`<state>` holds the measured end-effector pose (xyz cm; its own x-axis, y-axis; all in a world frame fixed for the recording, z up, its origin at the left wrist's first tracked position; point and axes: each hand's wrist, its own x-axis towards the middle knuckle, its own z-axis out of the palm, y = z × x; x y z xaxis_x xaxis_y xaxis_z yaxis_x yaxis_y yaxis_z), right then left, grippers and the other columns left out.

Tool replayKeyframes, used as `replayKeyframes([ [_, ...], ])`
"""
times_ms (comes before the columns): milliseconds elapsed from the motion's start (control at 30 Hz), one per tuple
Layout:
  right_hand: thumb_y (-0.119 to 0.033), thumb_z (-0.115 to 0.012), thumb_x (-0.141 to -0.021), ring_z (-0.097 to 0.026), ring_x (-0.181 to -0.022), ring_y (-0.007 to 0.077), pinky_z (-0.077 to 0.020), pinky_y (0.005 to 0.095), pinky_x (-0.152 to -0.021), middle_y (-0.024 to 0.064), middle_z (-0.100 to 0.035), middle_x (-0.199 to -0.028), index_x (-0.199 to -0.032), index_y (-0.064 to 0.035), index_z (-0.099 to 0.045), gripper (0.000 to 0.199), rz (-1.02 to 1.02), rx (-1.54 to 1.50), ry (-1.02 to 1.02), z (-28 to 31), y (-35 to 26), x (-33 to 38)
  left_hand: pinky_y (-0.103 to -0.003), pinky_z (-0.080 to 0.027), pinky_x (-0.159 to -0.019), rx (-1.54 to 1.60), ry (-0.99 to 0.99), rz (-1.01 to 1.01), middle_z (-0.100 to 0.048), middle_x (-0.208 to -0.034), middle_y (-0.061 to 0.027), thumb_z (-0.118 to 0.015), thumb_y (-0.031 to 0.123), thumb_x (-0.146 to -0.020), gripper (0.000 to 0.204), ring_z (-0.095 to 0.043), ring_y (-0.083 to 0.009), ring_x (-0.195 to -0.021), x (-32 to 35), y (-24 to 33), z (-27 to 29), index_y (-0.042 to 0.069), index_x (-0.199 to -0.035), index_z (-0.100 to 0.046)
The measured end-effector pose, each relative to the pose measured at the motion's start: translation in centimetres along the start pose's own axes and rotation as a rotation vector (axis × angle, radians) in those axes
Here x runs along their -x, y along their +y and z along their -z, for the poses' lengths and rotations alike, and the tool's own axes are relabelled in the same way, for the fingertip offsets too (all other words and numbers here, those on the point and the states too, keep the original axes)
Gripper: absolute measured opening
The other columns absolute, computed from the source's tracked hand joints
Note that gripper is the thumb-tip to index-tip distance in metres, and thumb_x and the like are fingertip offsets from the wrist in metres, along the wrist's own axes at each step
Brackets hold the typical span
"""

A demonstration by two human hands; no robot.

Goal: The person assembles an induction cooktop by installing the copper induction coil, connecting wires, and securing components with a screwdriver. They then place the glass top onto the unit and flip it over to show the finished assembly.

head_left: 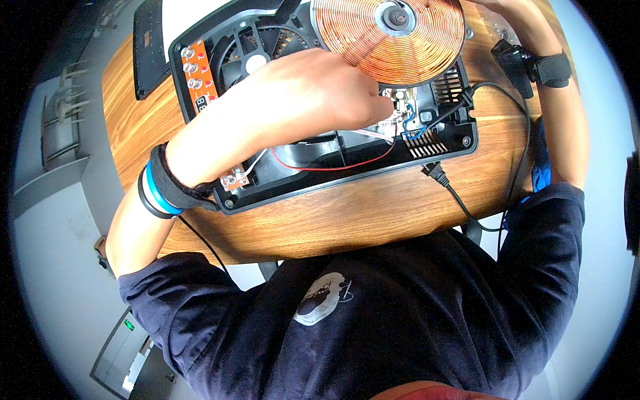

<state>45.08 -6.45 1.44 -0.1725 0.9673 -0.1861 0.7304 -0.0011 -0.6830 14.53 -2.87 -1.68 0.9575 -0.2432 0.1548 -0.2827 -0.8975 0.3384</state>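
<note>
The opened base of an induction cooker, a black plastic casing (347, 172), lies on the table in front of me. My left hand (327, 87) reaches across it with fingers curled in, over the circuit board (403, 112). Whatever its fingertips pinch is hidden beneath the hand. Beyond it, a round copper coil (427, 50) with a dark hub rests over the casing's far right part. At the top edge, my right hand (510, 8) is mostly cut off, its fingers out of sight. A fan (293, 43) and an orange button board (195, 70) sit in the casing's left part.
A red wire (320, 169) loops along the casing's near side. The power plug (435, 172) lies near the table's (320, 227) front edge, its black cord (523, 147) running to the right. A flat black panel (150, 50) lies at far left. Black straps circle both wrists.
</note>
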Motion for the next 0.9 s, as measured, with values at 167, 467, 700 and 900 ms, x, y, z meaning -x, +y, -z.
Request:
replayKeyframes([
  [167, -0.045, -0.053, -0.12, -0.074, -0.101, 0.0183, -0.0611, 0.0372, -0.093, 0.01, -0.082, -0.115, -0.138, -0.001, -0.074, 0.052, -0.044, -0.029, 0.007, -0.3, -0.5, -0.3, -0.049, -0.059, -0.07, 0.042, 0.124, -0.06, -0.071, -0.097, -0.0111, -0.071, 0.008, -0.087, 0.018, -0.075, -0.0366, -0.087, 0.2, -0.5, -0.8, 0.009, -0.105, -0.067],
  [467, -0.044, -0.055, -0.12, -0.074, -0.094, 0.0183, -0.061, 0.0377, -0.086, 0.0133, -0.081, -0.107, -0.131, 0.0012, -0.076, 0.051, -0.07, 0.1, 0.09, -0.7, -1.3, 0.0, -0.05, -0.06, -0.072, 0.011, -0.156, 0.122, -0.075, -0.094, -0.0126, -0.072, 0.015, -0.093, 0.015, -0.075, -0.0397, -0.086, -0.5, 0.7, 0.8, 0.008, -0.106, -0.073],
  [700, -0.047, -0.055, -0.119, -0.07, -0.088, 0.0183, -0.059, 0.0387, -0.083, 0.0123, -0.078, -0.099, -0.121, 0.0021, -0.075, 0.053, -0.024, 0.132, 0.072, -0.6, -2.2, 0.6, -0.05, -0.06, -0.073, 0.021, -0.196, 0.139, -0.075, -0.097, -0.0123, -0.071, 0.014, -0.095, 0.015, -0.076, -0.0394, -0.088, -0.4, 0.8, 1.1, 0.008, -0.108, -0.072],
  [900, -0.046, -0.06, -0.117, -0.071, -0.095, 0.022, -0.0599, 0.0404, -0.085, 0.0138, -0.077, -0.108, -0.125, -0.0006, -0.071, 0.047, -0.056, 0.204, 0.138, -0.7, -1.0, 0.1, -0.049, -0.06, -0.073, 0.026, -0.106, 0.121, -0.068, -0.092, -0.0129, -0.071, 0.014, -0.094, 0.01, -0.074, -0.0377, -0.087, -0.3, 1.3, 0.4, 0.005, -0.098, -0.068],
])
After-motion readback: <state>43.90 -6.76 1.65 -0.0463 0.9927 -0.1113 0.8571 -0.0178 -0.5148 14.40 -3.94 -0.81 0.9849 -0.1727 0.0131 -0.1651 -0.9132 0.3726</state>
